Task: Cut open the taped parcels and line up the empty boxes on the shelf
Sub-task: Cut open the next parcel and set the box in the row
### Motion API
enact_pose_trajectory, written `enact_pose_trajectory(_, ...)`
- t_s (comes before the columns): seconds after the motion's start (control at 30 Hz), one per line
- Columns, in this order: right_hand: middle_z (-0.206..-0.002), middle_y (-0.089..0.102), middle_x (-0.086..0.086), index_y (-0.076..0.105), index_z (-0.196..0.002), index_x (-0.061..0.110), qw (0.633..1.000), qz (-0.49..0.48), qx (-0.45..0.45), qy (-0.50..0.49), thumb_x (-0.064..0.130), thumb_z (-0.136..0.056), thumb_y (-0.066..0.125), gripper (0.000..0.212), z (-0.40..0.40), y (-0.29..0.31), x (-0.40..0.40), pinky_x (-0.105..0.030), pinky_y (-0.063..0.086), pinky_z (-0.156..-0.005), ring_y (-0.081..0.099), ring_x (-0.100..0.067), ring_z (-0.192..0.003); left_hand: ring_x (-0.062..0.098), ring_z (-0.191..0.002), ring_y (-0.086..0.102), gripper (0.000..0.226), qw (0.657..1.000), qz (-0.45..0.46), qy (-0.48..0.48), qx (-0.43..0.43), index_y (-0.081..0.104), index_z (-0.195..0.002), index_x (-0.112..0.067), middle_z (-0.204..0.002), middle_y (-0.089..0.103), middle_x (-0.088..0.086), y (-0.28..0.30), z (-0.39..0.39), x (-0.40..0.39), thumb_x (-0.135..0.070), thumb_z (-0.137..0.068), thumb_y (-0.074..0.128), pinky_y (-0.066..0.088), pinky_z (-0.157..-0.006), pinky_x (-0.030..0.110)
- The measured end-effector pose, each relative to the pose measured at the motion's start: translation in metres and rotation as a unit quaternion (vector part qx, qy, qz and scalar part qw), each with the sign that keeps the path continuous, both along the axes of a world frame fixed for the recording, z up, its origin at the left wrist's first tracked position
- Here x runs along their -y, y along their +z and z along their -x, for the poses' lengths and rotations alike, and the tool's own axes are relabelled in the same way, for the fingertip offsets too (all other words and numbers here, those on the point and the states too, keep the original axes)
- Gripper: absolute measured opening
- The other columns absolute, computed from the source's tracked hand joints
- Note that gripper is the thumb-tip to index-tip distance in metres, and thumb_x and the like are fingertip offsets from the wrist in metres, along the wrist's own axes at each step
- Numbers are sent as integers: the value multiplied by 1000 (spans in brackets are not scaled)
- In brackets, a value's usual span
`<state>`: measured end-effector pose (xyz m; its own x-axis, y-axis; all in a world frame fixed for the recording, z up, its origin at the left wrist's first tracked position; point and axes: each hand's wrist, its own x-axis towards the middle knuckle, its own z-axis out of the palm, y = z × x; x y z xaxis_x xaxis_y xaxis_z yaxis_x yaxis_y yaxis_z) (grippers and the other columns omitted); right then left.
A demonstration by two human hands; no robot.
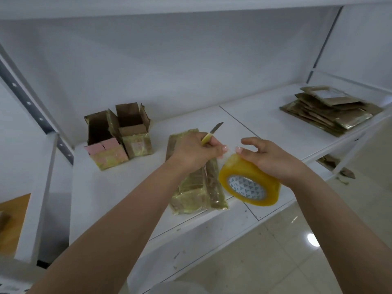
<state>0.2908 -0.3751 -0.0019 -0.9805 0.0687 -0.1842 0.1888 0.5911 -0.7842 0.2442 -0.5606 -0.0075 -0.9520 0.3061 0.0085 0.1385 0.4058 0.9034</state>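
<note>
Yellow-handled knife [210,133] pinched in left hand [194,150] fingers, blade up; right hand [269,158] fingers curled over tape roll [249,183]; taped parcel [197,183] flat on shelf [265,115] under hands, two opened boxes [118,136] upright back left

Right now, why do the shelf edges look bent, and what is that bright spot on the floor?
In the head view, the wide-angle lens bows the shelf edges and uprights; the bright spot is lamp glare on the glossy floor tiles. Light is soft and even, with faint shadows; the flattened boxes at far right look slightly soft.
</note>
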Motion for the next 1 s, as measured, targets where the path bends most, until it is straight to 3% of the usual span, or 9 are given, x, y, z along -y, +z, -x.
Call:
enact_pose_trajectory(0.13, -124, 58, -1, 50, -135, 30, 997, 40, 58, 9, 83, -51, 66, 101, -8, 1, -9, -45, 51, -96, 60, -25, -110, 7, -68, 63, 21, 998, 34, 37, -48, 71, -72, -18, -63, 69, -11, -3, 3, 7, -35, -83, 76, 52, -75, 30)
enact_pose_trajectory(0.17, -119, 64, 0, 57, -129, 28, 995, 74, 55, 26, 84, -48, 69, 99, -8, 0, -15, -45, 53, -94, 63, -24, -107, 6, -70, 65, 22, 997, 36, 53, -48, 70, -71, -18, -63, 70, -11, -3, 3, 11, -35, -84, 74, 52, -76, 28)
enact_pose_trajectory(0.3, -66, 70, 2, 75, -78, 20, 968, 234, 20, 90, 48, -79, 55, 35, -12, 5, -25, -22, 53, -56, 67, -9, -61, -6, -61, 65, 27, 995, -2, 99, 1, 67, -81, -3, -64, 68, -8, -6, -1, 29, -29, -89, 71, 47, -60, 11)
enact_pose_trajectory(0.37, -58, 67, 3, 74, -59, 22, 956, 272, 19, 104, 42, -82, 48, 40, -13, 3, -25, -20, 50, -53, 64, -7, -54, -6, -63, 63, 28, 994, 14, 108, -1, 67, -74, -7, -69, 70, -7, -10, -6, 35, -31, -89, 70, 45, -61, 14)
enact_pose_trajectory(0.43, -62, 68, 2, 74, -64, 21, 953, 280, 35, 109, 41, -80, 51, 35, -13, 2, -23, -23, 50, -58, 66, -9, -58, -2, -66, 63, 28, 991, 14, 130, 0, 68, -69, -14, -75, 72, -3, -12, -11, 42, -33, -89, 69, 43, -64, 21)
enact_pose_trajectory(0.57, -67, 66, -2, 69, -90, 14, 977, 165, 84, 105, 52, -72, 63, 43, -12, -3, -21, -26, 50, -53, 62, -15, -57, 17, -83, 66, 27, 977, 7, 211, 23, 67, -73, -14, -74, 70, -2, -23, -20, 77, -35, -90, 68, 43, -78, 30)
enact_pose_trajectory(0.67, -95, 65, 1, 67, -104, 25, 991, -10, 106, 85, 69, -61, 66, 62, -9, -7, -11, -30, 51, -62, 65, -18, -77, 19, -84, 67, 28, 967, 53, 244, 48, 69, -71, -19, -71, 71, -7, -48, -37, 103, -41, -89, 67, 48, -86, 38)
enact_pose_trajectory(0.83, -100, 60, 3, 64, -104, 19, 966, -210, 71, 133, 68, -78, 62, 56, 4, -6, 9, -31, 51, -73, 57, -10, -86, 13, -79, 64, 31, 946, 135, 296, 19, 67, -80, -21, -74, 69, -11, -72, -59, 120, -46, -94, 57, 47, -69, 30)
enact_pose_trajectory(1.0, -93, 52, 11, 62, -107, 23, 960, -224, 82, 145, 69, -80, 58, 53, 13, -6, 15, -22, 38, -60, 49, -3, -78, 17, -75, 60, 38, 921, 240, 308, 0, 57, -81, -20, -77, 66, -8, -82, -62, 121, -52, -97, 45, 49, -66, 33)
